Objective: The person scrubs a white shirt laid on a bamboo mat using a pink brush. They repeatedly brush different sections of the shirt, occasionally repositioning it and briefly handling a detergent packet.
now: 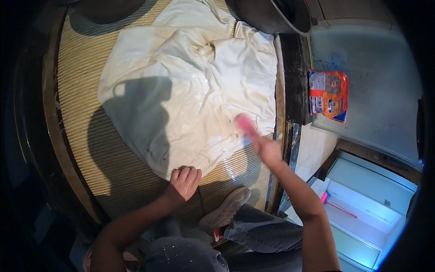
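A wet white garment (190,91), with seams and small buttons or eyelets, lies spread and wrinkled on a ribbed floor (81,68). My left hand (185,182) rests on its near edge, fingers curled over the cloth. In my right hand (270,151) is a pink brush (246,125), blurred, over the garment's right part. Its bristles are hidden, and I cannot tell whether it touches the cloth. The shadow of my head and upper body falls across the garment's left half.
A dark metal tub (272,15) stands at the upper right, touching or close to the cloth. Another dark round vessel (105,10) is at the upper left. An orange detergent packet (329,97) sits on the right ledge. My shoe (226,209) is close below the garment.
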{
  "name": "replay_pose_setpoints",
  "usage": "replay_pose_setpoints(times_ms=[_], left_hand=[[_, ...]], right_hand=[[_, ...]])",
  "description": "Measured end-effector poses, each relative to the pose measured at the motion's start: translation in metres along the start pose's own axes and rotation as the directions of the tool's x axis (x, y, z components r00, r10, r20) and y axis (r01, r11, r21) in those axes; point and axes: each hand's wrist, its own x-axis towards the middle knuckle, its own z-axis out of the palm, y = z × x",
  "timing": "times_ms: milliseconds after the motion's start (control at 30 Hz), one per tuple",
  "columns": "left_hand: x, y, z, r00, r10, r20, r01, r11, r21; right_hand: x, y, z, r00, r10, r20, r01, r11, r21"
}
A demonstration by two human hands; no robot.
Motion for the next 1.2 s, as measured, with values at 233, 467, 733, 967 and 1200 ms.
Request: replay_pose_setpoints(times_ms=[233, 467, 733, 967, 1200], left_hand=[[0.014, -0.043, -0.02, 0.909, -0.041, 0.414, 0.194, 0.922, -0.335], [0.002, -0.102, -0.119, 0.65, -0.079, 0.756, 0.099, 0.995, 0.018], [-0.008, -0.02, -0.044, 0.943, 0.04, 0.331, 0.006, 0.991, -0.135], [-0.045, -0.016, 0.0, 0.972, 0.062, 0.226, -0.007, 0.971, -0.238], [-0.048, -0.022, 0.027, 0.987, 0.154, 0.044, -0.137, 0.955, -0.264]], right_hand=[[0.016, -0.003, -0.089, 0.875, -0.031, 0.482, 0.123, 0.979, -0.16], [0.014, -0.044, -0.11, 0.821, -0.199, 0.536, 0.201, 0.978, 0.054], [0.048, -0.134, -0.031, 0.763, -0.197, 0.616, -0.052, 0.931, 0.362], [0.159, -0.103, -0.03, 0.94, -0.274, 0.206, 0.286, 0.958, -0.032], [0.09, -0.138, 0.003, 0.696, -0.666, 0.268, 0.667, 0.738, 0.099]])
